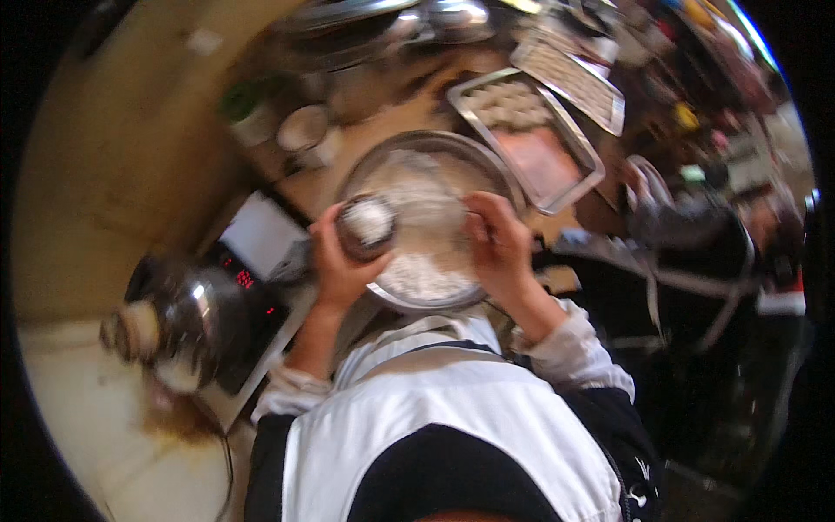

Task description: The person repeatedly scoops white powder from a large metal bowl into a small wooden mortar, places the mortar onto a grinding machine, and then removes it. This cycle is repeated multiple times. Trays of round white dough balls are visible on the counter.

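My left hand [342, 271] grips a small dark round bowl [340, 238] holding white powder [368, 220], over the left side of a wide metal basin [352, 171]. Inside the basin, a mound of white powdery or crumbly stuff [424, 277] lies at the near side, and a pale blurred mass [417, 192] shows farther back. My right hand [499, 238] is over the basin's right side, fingers curled inward. Motion blur hides whether anything is between those fingers.
Beyond the basin, a metal tray [483, 138] carries rows of pale round pieces; a second filled tray [567, 75] lies behind it. Containers [305, 127] stand at back left. A glass pot [209, 326] sits by a lit display, left. Another person's arm [678, 218] is at right.
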Motion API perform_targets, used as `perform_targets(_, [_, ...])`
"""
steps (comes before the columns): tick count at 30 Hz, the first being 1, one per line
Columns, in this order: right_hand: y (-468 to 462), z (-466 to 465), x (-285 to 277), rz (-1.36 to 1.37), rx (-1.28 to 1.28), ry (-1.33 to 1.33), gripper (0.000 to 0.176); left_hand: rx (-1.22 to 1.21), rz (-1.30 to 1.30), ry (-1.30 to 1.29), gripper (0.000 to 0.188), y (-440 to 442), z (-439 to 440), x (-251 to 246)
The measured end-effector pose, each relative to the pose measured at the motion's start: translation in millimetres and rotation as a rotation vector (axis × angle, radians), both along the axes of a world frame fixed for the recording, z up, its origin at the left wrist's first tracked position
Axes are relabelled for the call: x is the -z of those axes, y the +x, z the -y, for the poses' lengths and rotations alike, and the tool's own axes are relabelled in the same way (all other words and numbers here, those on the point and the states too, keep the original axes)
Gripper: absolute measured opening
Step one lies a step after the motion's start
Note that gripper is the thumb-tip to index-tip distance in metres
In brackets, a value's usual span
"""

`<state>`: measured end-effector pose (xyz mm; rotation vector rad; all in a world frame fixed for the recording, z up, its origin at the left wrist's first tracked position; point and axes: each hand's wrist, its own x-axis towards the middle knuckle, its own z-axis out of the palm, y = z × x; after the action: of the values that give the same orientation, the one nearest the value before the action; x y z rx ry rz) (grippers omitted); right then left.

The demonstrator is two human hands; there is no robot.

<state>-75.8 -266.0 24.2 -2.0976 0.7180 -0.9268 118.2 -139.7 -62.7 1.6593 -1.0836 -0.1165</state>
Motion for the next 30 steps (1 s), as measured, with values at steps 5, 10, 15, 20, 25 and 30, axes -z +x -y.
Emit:
perform_targets(5, [-17.2, 24.2, 20.1, -0.456, 0.053, -0.137, 0.015, 0.132, -0.107, 0.123, 0.087, -2.2, -11.4, -12.4])
perform_targets(10, [-17.4, 36.3, 2.2, -0.211, -0.045, -0.158, 0.011, 0.232, -0.261, 0.131, 0.089, -10.6, -12.3, -15.4])
perform_targets(15, [-17.3, 49.6, -25.3, -0.112, -0.237, -0.031, 0.02, 0.31, -0.044, 0.11, 0.09, -9.8, -2.1, -14.1])
perform_targets(20, [-8.8, 51.3, -42.8, -0.348, -0.369, -0.164, 0.018, 0.311, 0.033, 0.19, 0.091, -18.9, -1.5, -42.3])
perform_targets(25, [2.7, 52.2, -42.3, -0.359, -0.461, -0.305, 0.016, 0.307, -0.012, 0.225, 0.092, -23.0, -4.2, -47.0])
perform_targets(30, [-1.6, 65.1, -38.8, -0.465, -0.422, -0.201, 0.018, 0.287, 0.034, 0.199, 0.091, -19.1, -7.8, -44.8])
